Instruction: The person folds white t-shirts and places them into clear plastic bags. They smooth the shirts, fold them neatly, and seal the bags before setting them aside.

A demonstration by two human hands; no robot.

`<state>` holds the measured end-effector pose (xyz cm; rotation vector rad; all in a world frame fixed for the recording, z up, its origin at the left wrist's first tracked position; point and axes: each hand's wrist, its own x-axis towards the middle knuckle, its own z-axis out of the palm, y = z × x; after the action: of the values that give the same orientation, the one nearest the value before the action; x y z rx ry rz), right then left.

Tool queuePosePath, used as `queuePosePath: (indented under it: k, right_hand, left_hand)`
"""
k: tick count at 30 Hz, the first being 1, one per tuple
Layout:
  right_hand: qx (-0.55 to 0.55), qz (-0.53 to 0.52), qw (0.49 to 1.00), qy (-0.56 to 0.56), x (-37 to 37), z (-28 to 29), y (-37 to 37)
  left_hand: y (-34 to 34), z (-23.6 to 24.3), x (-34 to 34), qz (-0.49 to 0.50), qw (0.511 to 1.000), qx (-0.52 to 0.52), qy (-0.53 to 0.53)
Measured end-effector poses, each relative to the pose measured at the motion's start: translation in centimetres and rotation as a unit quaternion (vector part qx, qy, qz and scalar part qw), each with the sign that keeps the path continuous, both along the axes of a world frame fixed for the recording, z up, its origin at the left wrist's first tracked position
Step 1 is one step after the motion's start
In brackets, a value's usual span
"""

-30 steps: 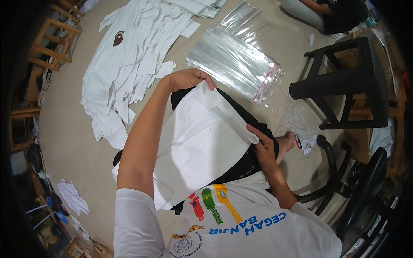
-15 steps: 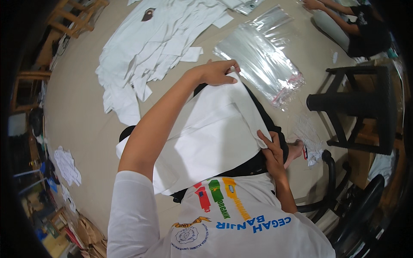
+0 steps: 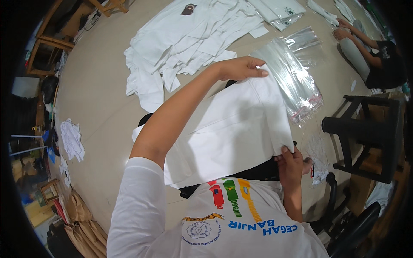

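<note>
Across my lap lies a white shirt (image 3: 223, 129), spread smooth with one side folded over into a flat panel. My left hand (image 3: 243, 69) reaches over to the far right corner, its thumb and fingers pinching the cloth. At the near end of the same folded edge, my right hand (image 3: 290, 165) grips the other corner between thumb and fingers. The edge between both hands is fairly straight. Part of the shirt's left side is hidden under my left forearm.
Ahead lies a loose pile of white shirts (image 3: 185, 38). Clear plastic bags (image 3: 288, 77) are stacked just beyond my left hand, with packed white garments (image 3: 279, 10) farther back. A black stool (image 3: 365, 137) stands at right. Another person (image 3: 370, 60) sits at far right, handling white cloth.
The folded side has been drawn out flatter and straighter along the right edge. Both hands keep hold of its corners. The whole view has shifted, so the surroundings appear farther right.
</note>
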<state>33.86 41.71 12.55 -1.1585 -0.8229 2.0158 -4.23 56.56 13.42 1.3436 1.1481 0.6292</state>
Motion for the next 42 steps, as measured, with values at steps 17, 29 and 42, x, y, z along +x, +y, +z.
queuePosePath:
  k: [17, 29, 42]
  right_hand:
    - [0.456, -0.038, 0.886, -0.071, -22.3, 6.2, 13.2]
    - [0.788, 0.440, 0.407, 0.140, -25.0, 3.2, -11.8]
    - [0.814, 0.509, 0.280, 0.036, -24.5, 0.3, -14.7]
  left_hand:
    - [-7.2, 12.6, -19.0, 0.316, 0.895, 0.283, 0.135]
    - [-48.4, -1.5, -12.1, 0.415, 0.678, 0.293, 0.531]
    - [-48.9, -14.7, -8.0, 0.570, 0.736, 0.188, 0.313]
